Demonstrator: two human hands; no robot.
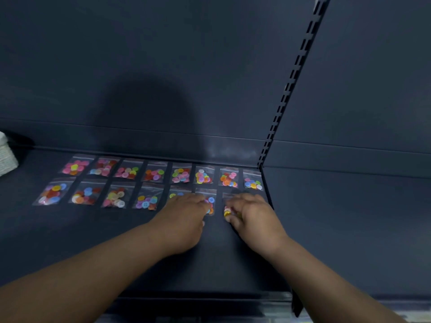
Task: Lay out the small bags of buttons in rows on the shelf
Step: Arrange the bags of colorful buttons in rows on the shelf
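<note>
Two rows of button bags [154, 174] on the shelf [93, 229], left of the slotted upright [290, 87]. Left hand [186, 213] presses flat on the sixth front-row bag [211, 201]; right hand [251, 213] pinches the seventh front-row bag [227, 212], nearest the upright. Risk: sliding either hand could nudge neighbouring bags askew.

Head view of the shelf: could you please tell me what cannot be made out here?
All in the head view:
1. The fifth front-row bag is mostly covered by the left hand.
2. The right hand hides most of the seventh front-row bag; anything beneath the palm is unseen.
3. Motion blur smears both hands, so their grip is unclear.
4. The white woven object is cut off by the left edge.
</note>
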